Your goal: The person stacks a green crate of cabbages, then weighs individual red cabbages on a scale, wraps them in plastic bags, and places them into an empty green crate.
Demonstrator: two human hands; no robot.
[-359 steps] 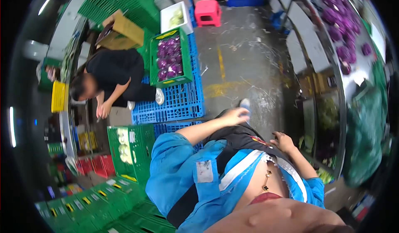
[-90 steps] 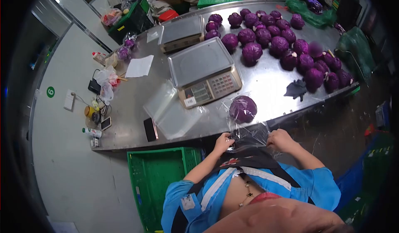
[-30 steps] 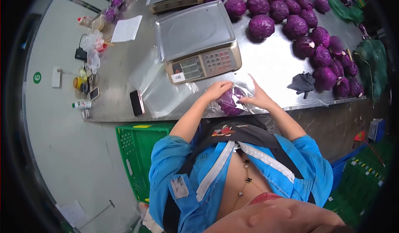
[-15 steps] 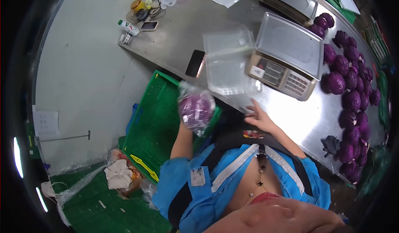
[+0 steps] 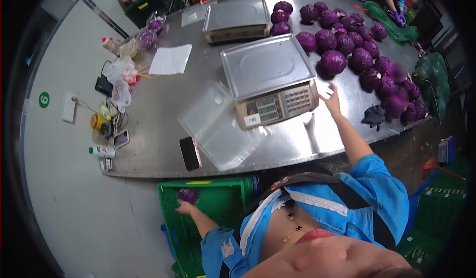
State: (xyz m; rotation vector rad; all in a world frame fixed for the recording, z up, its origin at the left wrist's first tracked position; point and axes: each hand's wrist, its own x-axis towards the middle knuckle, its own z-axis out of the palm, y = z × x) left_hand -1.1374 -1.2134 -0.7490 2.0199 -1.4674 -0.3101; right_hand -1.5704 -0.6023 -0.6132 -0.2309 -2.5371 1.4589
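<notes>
My left hand (image 5: 185, 207) is low inside the green crate (image 5: 171, 184), against the lower side of a purple cabbage (image 5: 189, 194). Its fingers curl at the cabbage's edge, though their far side is hidden. My right hand (image 5: 331, 99) is stretched over the metal table, fingers apart and holding nothing. It is just below the nearest loose purple cabbage (image 5: 332, 62) and beside the right edge of the front weighing scale (image 5: 277, 104). Flat clear plastic bags (image 5: 218, 129) lie left of that scale.
A second scale (image 5: 237, 20) stands behind. Several purple cabbages (image 5: 360, 60) cover the table's right part. A phone (image 5: 190, 153) lies near the front edge, a dark crumpled glove (image 5: 374, 116) at right. Another person's gloved hands (image 5: 398, 17) show at top right.
My left hand has lowered the bagged cabbage from in front of me into the crate. My right hand has reached forward across the table toward the loose cabbages. The view has turned right.
</notes>
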